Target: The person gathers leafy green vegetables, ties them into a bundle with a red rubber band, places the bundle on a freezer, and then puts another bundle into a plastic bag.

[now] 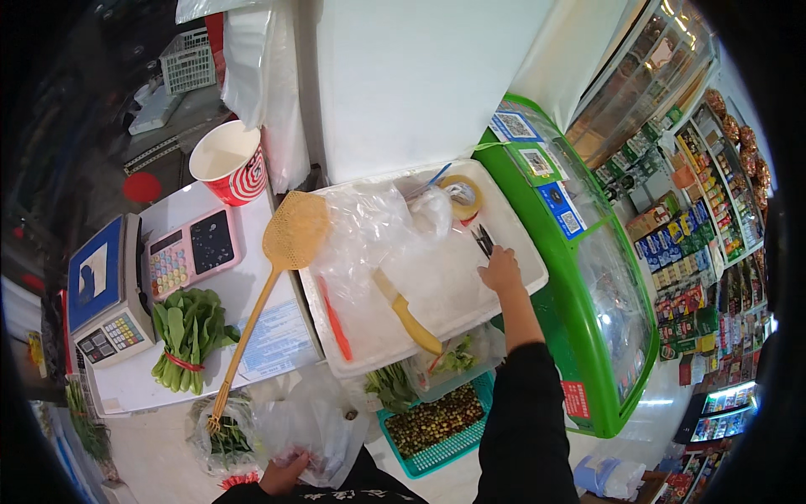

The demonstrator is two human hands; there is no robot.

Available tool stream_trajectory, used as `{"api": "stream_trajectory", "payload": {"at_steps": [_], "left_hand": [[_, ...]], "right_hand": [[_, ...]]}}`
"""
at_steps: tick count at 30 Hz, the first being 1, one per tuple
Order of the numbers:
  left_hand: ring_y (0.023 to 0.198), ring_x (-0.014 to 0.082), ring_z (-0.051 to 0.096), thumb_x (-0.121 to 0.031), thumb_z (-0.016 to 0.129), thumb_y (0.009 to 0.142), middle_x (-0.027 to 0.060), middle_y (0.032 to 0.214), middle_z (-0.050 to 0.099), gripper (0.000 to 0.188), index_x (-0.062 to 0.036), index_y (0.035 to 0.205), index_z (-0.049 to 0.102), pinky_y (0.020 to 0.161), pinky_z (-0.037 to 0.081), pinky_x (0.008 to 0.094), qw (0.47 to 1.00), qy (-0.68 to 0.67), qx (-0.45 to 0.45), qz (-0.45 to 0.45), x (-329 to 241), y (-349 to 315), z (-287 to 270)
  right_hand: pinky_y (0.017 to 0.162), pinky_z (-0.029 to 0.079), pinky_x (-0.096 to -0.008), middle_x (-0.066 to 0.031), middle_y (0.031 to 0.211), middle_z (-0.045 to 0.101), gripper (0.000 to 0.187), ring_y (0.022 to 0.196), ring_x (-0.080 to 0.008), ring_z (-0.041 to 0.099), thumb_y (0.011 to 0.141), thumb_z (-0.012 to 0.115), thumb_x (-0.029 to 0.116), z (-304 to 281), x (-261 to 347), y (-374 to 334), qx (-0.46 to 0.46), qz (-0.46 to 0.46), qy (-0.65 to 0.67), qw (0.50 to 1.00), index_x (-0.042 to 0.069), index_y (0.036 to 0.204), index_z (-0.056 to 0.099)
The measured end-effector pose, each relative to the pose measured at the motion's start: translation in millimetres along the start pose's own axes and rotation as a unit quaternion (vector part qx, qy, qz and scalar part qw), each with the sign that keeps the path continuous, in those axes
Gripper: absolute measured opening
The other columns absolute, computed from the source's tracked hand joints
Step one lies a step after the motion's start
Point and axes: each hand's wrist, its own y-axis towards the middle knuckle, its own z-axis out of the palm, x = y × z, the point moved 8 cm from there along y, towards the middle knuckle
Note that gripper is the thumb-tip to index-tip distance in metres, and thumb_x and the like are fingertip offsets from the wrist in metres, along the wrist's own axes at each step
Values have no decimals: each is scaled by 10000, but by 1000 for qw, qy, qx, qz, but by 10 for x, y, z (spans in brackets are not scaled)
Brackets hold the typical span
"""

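Note:
My right hand [501, 270] reaches over the right side of a white foam tray [432, 315]. Its fingers close at the end of a small black-and-silver object [483, 241], whose kind I cannot make out. Low in the view, my left hand [285, 472] is closed on a clear plastic bag [306, 433]. Within the tray lie a yellow-handled knife [411, 323], a red stick-like tool [334, 317], crumpled plastic bags [361, 227] and a roll of tape [462, 197]. A yellow fly swatter [295, 231] rests across the tray's left edge.
On the white table at left are a scale [109, 294], a pink calculator [192, 250], a paper bucket [229, 164] and bundled greens [189, 336]. Below the tray stands a teal basket [416, 462] of small round produce. A green freezer [579, 294] borders the right side.

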Motion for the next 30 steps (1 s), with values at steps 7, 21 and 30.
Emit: {"api": "stream_trajectory", "payload": {"at_steps": [7, 21, 30], "left_hand": [[914, 217, 674, -238, 533, 1044, 128, 964, 702, 262, 13, 1093, 590, 861, 548, 373, 997, -65, -41, -6, -47, -65, -76], [874, 215, 691, -189, 532, 1041, 140, 932, 703, 238, 30, 1065, 622, 805, 560, 347, 982, -182, -53, 10, -223, -82, 16], [855, 233, 699, -160, 541, 1037, 146, 922, 688, 212, 36, 1050, 619, 800, 573, 351, 983, -175, -53, 11, -202, -42, -35]], "right_hand": [[908, 554, -460, -236, 1111, 693, 336, 1016, -376, 681, 789, 734, 168, 1164, -663, 748, 182, -9, -167, 969, 8, 1081, 690], [622, 403, -265, 22, 737, 582, 146, 684, -62, 476, 935, 655, 123, -1490, -957, 229, -149, -122, 380, 905, 19, 837, 625], [880, 513, -478, -249, 946, 672, 169, 1001, -408, 653, 799, 689, 107, -1146, -685, 105, -210, 13, -74, 975, -6, 905, 622]]}}
